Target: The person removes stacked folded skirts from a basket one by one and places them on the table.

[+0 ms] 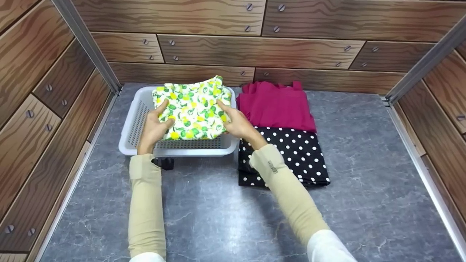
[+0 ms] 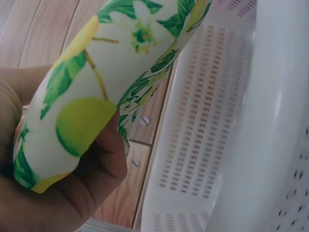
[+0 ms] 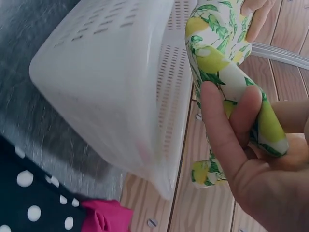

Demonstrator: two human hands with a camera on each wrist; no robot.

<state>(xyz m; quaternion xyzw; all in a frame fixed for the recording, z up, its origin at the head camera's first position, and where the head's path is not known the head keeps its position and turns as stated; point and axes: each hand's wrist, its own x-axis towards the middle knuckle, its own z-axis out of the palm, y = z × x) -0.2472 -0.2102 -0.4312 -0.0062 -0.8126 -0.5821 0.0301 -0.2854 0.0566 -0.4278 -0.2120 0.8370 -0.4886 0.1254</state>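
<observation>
Both hands hold a folded cloth [image 1: 193, 109] with a lemon and green leaf print over a white plastic basket [image 1: 127, 142]. My left hand [image 1: 154, 127] grips its left edge, thumb on top and fingers curled beneath, as the left wrist view shows on the folded cloth [image 2: 87, 96]. At the opposite edge my right hand [image 1: 238, 122] pinches the cloth, its fingers curled around the fold in the right wrist view [image 3: 246, 154]. The cloth hangs above the basket's perforated floor and hides much of it.
Right of the basket lies a folded magenta cloth [image 1: 276, 105], and in front of it a folded black cloth with white dots [image 1: 291, 156]. A small black object [image 1: 167, 163] sits by the basket's front. Wood-patterned walls [image 1: 218, 51] enclose the grey marbled surface [image 1: 204, 218].
</observation>
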